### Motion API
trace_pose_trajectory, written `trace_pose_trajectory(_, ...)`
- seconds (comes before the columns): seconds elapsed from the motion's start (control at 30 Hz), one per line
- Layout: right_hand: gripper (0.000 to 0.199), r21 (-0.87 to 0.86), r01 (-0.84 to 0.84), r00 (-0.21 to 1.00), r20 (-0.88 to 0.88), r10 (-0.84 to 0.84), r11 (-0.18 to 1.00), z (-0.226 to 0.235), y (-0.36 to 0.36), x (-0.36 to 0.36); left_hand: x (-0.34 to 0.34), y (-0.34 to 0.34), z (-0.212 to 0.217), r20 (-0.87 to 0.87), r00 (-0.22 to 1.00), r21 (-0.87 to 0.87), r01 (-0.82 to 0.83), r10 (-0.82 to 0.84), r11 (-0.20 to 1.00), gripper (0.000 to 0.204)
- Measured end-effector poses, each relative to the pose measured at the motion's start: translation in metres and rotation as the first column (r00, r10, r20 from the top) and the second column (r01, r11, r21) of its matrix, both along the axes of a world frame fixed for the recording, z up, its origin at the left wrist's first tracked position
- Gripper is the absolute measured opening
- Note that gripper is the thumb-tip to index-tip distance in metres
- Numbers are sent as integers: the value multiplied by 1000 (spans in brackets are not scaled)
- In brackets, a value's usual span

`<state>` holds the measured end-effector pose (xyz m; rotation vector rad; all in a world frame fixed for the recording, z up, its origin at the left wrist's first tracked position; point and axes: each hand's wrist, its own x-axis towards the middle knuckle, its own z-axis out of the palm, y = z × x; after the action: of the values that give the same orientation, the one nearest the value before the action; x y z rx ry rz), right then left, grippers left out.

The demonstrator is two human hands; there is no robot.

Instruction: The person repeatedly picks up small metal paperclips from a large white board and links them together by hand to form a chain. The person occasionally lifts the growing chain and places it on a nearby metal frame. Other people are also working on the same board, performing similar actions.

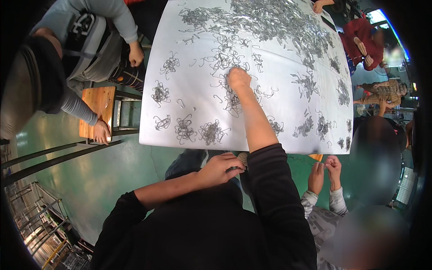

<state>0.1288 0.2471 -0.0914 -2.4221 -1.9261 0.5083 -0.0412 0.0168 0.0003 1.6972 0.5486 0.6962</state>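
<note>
"Wire hooks (226, 58), where are they in the head view?"

"Spread over the white tabletop (195, 87) in a loose central pile, with smaller clusters (210, 132) along the near edge."

"And the right hand (239, 79)?"

"It reaches over the central pile, fingers bunched; I can't tell whether they grip a hook."

"The left hand (222, 169)?"

"Below the table edge, over the lap, fingers curled. Something dark shows at them, but I can't tell what, or whether it's gripped."

"What lies farther back?"

"A broad heap of small grey pieces (279, 22). At left, a co-worker's hand (101, 132) rests on a wooden stool (96, 103)."
</note>
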Motion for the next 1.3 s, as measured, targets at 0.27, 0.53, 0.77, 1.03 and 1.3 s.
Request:
trace_pose_trajectory(0.27,16,433,95,981,-195,-10,897,-12,-42,16,4,-1,-2,-9,999,42,-47,48,998,11)
trace_pose_trajectory(0.53,18,335,588,654,-732,-190,737,47,-142,32,16,3,10,-146,989,-80,-30,18,996,11)
trace_pose_trajectory(0.77,22,114,827,121,-992,24,551,141,-298,3,27,0,2,-97,994,24,48,-45,999,16)
trace_pose_trajectory(1.03,21,-47,927,22,-984,-179,372,155,-347,-21,50,-5,7,12,996,-26,90,-89,996,26)
trace_pose_trajectory(1.3,19,217,936,266,-952,-153,279,131,-357,-11,73,-13,4,-15,987,-28,159,-160,987,34)
